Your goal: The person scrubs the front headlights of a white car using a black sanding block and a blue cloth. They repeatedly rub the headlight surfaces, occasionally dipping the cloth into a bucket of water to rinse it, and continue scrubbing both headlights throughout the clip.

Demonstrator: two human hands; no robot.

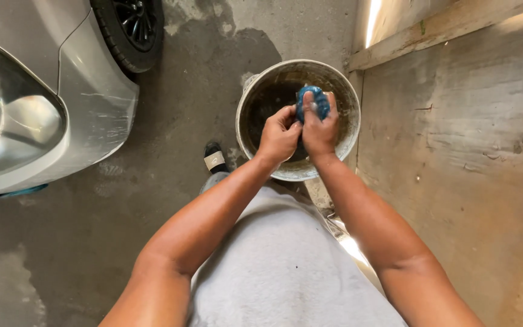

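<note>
Both my hands are squeezed around a wet blue cloth (312, 100) over a round whitish bucket (255, 91) that stands on the concrete floor. My left hand (278, 134) grips the lower left side of the cloth. My right hand (320, 128) wraps the right side, with fingers over the top of it. The bucket's inside is dark and stained; whether it holds water is hard to tell.
A silver car's front corner (86, 91) with headlight (7, 115) and black tyre (129, 30) fills the upper left. A rough concrete wall (467, 151) with a wooden plank (431, 30) runs along the right. My sandalled foot (215, 158) is beside the bucket on the wet floor.
</note>
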